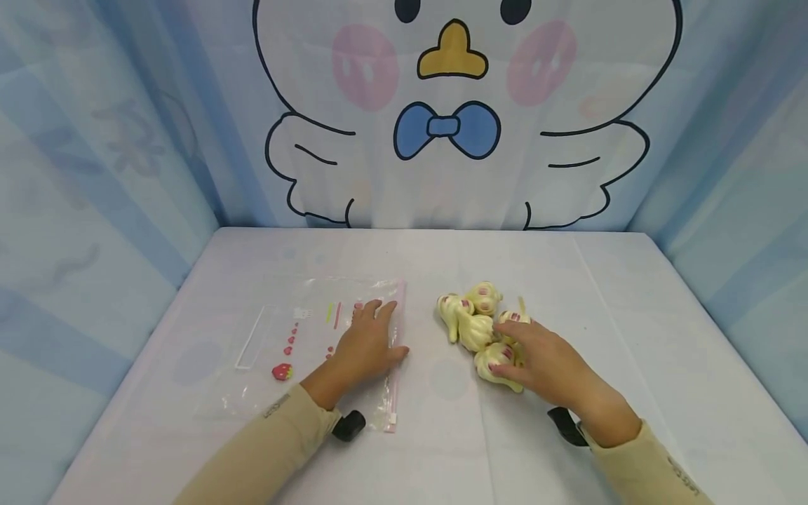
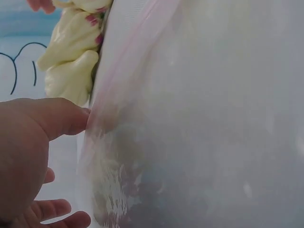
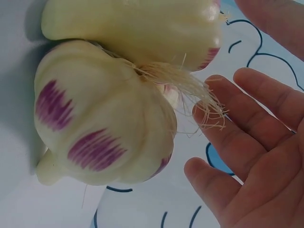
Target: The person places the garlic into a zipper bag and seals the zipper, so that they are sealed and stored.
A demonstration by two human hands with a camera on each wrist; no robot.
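A clear zip bag point(image 1: 252, 393) with a pink zip edge and strawberry prints lies flat on the left of the table. Over its right part rests my left hand point(image 1: 366, 344), fingers spread; in the left wrist view the thumb point(image 2: 71, 116) touches the pink edge of the bag point(image 2: 213, 118). Right of the bag sits a cluster of several pale garlic bulbs point(image 1: 475, 332) with purple streaks. My right hand point(image 1: 552, 361) is at the cluster's right side. The right wrist view has its fingers extended beside a bulb point(image 3: 104, 114), fingertips by the stringy roots.
A white cloth covers the table point(image 1: 442, 456). Behind it hangs a curtain point(image 1: 442, 189) printed with a cartoon figure, and blue-white curtains point(image 1: 95, 245) close both sides. Dark wrist devices point(image 1: 349, 426) are worn at both sleeve cuffs.
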